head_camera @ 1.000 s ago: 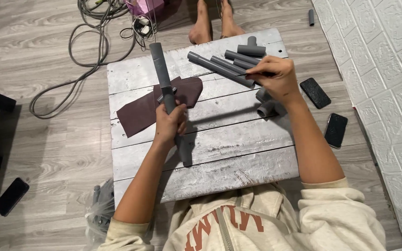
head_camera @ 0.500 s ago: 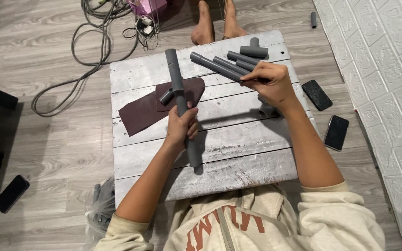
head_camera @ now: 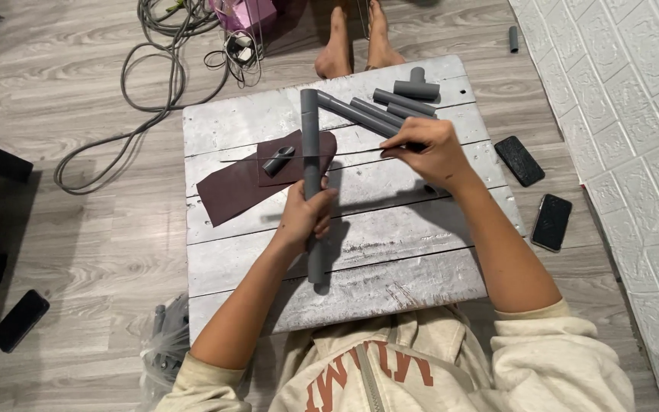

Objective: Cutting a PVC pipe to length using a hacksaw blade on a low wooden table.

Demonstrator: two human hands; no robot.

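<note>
Grey wood-look flooring (head_camera: 78,91) spreads beneath a person seated at a low table (head_camera: 390,259) of whitewashed planks, seen from above; a white brick-pattern wall (head_camera: 619,99) runs along the right edge; another person's bare feet (head_camera: 360,42) rest just past the table's far side; a tangle of grey cables (head_camera: 154,69) loops across the floor to the upper left.

On the table lies a dark brown sheet of sandpaper (head_camera: 230,187), its far end under a small grey pipe fitting (head_camera: 278,161); a bundle of grey pipes (head_camera: 375,113) lies at the far right corner, with a T-shaped fitting (head_camera: 415,88) just beyond them.

The left hand (head_camera: 304,217) is clenched around a long grey pipe (head_camera: 311,152), gripping it past its middle so that it runs from near the table's front edge up across the sandpaper's far end, above the board; the right hand (head_camera: 425,149) has its fingers curled on the near end of one pipe in the bundle, thumb and forefinger pinched at its tip.

Two dark phones (head_camera: 535,191) lie on the floor to the right of the table, near the wall; a third phone (head_camera: 19,320) lies on the floor at lower left; a short pipe offcut (head_camera: 513,39) sits by the wall at the top.
</note>
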